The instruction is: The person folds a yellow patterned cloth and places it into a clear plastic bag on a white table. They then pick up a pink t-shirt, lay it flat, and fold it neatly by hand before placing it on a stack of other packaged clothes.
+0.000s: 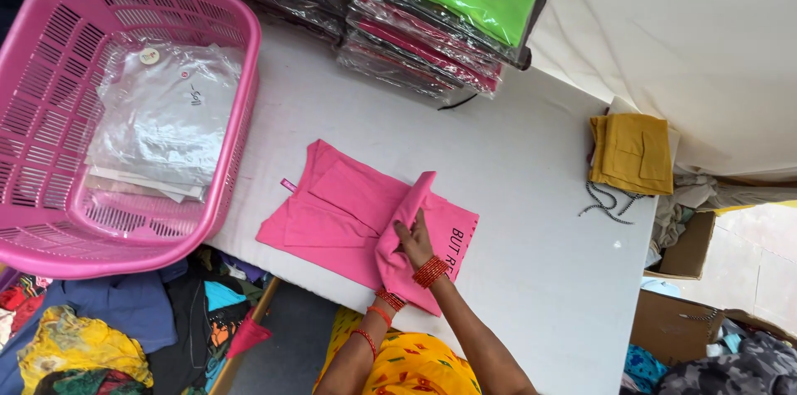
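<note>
Currently right hand (415, 239) flat, fingers open, on the pink T-shirt (349, 212); left hand (388, 266) hidden under a folded-over flap, grip unclear. Pink basket (241, 104) far left holds bagged garments (162, 117). Table edge (249, 266) near wrists; bare tabletop (540, 221) right.

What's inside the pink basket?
The pink basket holds a stack of clear plastic garment packets with pale folded clothing inside. Lower packets are covered by the top one, so their number cannot be told.
</note>
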